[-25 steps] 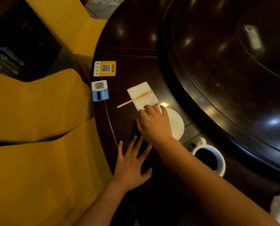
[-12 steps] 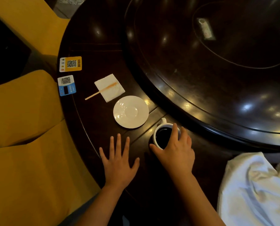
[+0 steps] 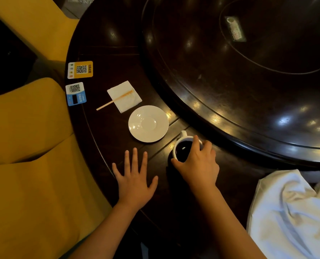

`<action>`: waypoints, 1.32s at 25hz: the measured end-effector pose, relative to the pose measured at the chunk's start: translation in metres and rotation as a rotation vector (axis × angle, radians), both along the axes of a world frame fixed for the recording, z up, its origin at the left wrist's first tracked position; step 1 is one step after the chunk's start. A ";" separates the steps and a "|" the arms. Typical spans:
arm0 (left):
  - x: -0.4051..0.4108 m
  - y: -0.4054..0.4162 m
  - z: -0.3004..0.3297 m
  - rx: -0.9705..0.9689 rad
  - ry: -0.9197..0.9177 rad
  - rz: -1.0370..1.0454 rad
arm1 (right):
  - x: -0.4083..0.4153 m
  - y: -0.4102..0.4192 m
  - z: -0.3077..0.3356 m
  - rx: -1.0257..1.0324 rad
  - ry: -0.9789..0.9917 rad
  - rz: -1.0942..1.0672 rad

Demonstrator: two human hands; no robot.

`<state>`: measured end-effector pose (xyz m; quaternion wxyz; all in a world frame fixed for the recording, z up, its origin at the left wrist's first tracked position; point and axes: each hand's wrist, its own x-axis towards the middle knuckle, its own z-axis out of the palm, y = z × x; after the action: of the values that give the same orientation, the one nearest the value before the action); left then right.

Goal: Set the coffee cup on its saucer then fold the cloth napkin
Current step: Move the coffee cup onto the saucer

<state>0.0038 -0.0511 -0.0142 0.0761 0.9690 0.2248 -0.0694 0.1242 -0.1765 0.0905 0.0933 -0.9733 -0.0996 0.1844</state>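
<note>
Change: little since half a second ago; the right hand [image 3: 198, 163] keeps its grasp around the coffee cup's [image 3: 183, 148] rim.
Cup: on the table [image 3: 103, 128], just beside the empty saucer [image 3: 148, 123].
Left hand [image 3: 134, 181]: flat, released, likely bracing.
Cloth napkin [image 3: 293, 215]: crumpled, unfolded, well apart.

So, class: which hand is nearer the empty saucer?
Left, narrowly. The left hand lies flat on the table just below the saucer; the right hand grips the coffee cup beside it.
</note>
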 end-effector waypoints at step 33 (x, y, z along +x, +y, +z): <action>0.000 0.000 0.002 0.010 0.001 0.009 | 0.065 0.122 -0.010 0.051 -0.146 0.439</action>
<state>0.0043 -0.0514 -0.0125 0.0717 0.9683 0.2293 -0.0684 0.1893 -0.0541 0.0802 0.0681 -0.9364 -0.3198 0.1270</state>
